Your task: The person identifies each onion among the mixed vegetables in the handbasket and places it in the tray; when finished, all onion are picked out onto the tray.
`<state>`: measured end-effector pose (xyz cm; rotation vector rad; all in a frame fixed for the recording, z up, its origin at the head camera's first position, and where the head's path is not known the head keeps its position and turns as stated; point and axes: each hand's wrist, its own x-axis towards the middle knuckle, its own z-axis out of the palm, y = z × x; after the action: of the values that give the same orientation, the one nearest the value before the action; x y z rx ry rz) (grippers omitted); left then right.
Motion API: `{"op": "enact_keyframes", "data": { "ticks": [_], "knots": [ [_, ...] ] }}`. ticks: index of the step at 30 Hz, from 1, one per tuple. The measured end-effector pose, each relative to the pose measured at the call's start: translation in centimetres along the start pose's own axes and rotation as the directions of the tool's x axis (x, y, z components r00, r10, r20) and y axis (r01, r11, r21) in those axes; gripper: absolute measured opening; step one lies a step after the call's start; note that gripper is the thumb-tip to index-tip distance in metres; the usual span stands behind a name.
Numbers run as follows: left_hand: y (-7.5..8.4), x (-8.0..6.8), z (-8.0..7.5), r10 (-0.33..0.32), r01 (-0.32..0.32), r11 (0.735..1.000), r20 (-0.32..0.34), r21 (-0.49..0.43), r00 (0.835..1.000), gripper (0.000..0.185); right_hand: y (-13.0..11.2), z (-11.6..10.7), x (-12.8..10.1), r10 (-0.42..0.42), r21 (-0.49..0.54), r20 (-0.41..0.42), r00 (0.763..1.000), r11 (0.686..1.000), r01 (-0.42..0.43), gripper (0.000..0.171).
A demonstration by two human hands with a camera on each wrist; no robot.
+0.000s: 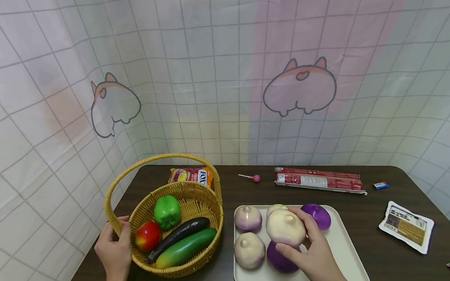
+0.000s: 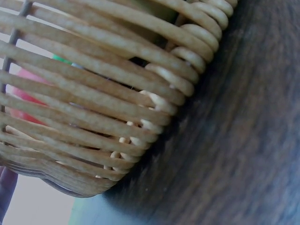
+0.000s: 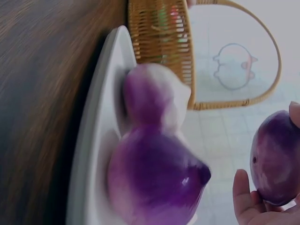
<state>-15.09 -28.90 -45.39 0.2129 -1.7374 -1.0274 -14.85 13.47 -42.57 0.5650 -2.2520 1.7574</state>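
Woven wicker basket (image 1: 191, 198), glossy plastic-looking onions (image 1: 285, 227), smooth matt tray (image 1: 350, 266), dark wood-grain table (image 1: 394, 268).

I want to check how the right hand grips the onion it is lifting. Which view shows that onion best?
The head view: the whole onion shows above the tray, with the right hand curled round it. The right wrist view catches only part of it at the edge, blurred. The left wrist view shows just the basket.

Tan woven basket (image 1: 191, 198), white tray (image 1: 350, 266), purple-and-white onions (image 1: 285, 226), dark brown table (image 1: 394, 259).
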Motion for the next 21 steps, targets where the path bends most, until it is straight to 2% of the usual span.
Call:
{"op": "enact_keyframes", "data": {
  "ticks": [7, 15, 21],
  "knots": [
    [0.7, 0.0, -0.1, 0.004, -0.004, 1.000, 0.014, 0.017, 1.000, 0.003, 1.2, -1.5, -0.7, -0.024, -0.010, -0.025, 0.999, 1.000, 0.024, 0.076],
    [0.5, 0.0, -0.2, -0.006, 0.005, 1.000, 0.016, 0.019, 1.000, 0.003, 2.5, -3.2, -1.2, -0.018, 0.008, -0.068, 0.998, 1.000, 0.019, 0.076],
    [0.3, 0.1, -0.1, -0.018, 0.017, 1.000, 0.019, 0.025, 1.000, 0.004, 3.6, -5.3, -1.4, 0.056, 0.112, -0.058, 0.997, 0.992, -0.049, 0.073]
  ]
}}
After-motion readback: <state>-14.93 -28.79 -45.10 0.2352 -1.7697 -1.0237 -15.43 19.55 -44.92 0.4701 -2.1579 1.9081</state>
